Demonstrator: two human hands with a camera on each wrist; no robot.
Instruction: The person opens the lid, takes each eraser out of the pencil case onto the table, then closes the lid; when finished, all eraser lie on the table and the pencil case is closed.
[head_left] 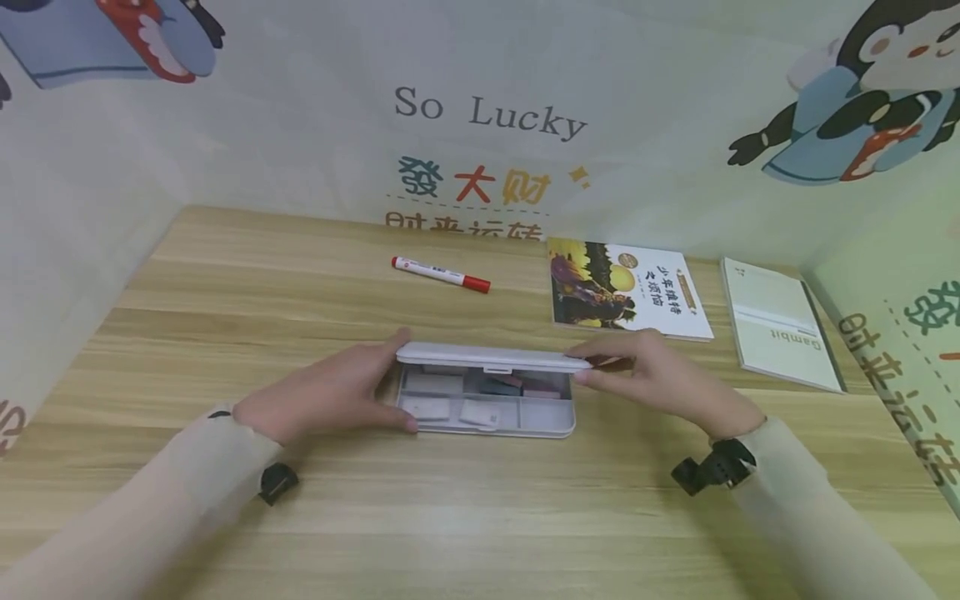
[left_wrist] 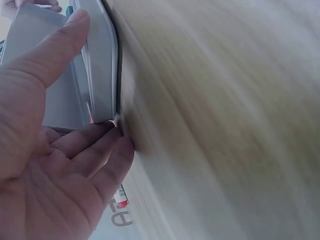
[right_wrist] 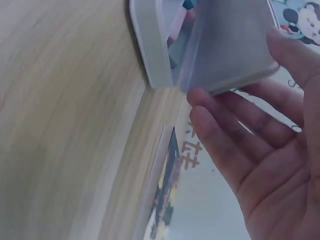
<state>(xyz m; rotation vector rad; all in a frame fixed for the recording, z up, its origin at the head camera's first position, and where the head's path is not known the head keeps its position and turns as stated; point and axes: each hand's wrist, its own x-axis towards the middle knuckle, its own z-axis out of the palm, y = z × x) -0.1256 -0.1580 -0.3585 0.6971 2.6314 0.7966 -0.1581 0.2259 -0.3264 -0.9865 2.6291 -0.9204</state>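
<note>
A white pencil case (head_left: 536, 417) lies in mid-table with its hinged lid (head_left: 491, 357) partly raised. My left hand (head_left: 337, 387) holds its left end, thumb at the front corner and fingers behind. In the left wrist view the thumb (left_wrist: 55, 50) lies against the case wall. On the other side my right hand (head_left: 652, 375) pinches the lid's right end between thumb and fingers. The right wrist view shows the lid's inner face (right_wrist: 230, 40) tilted open. Small white blocks (head_left: 478, 412) sit in the front compartments; pinkish and dark teal pieces (head_left: 502, 385) lie behind, partly shaded.
Behind the case lies a white marker (head_left: 438, 273) with red ends. To the back right are a picture-covered book (head_left: 630, 287) and a pale book marked Gambit (head_left: 780, 321). A printed cloth (head_left: 300, 125) hangs along the table's back edge.
</note>
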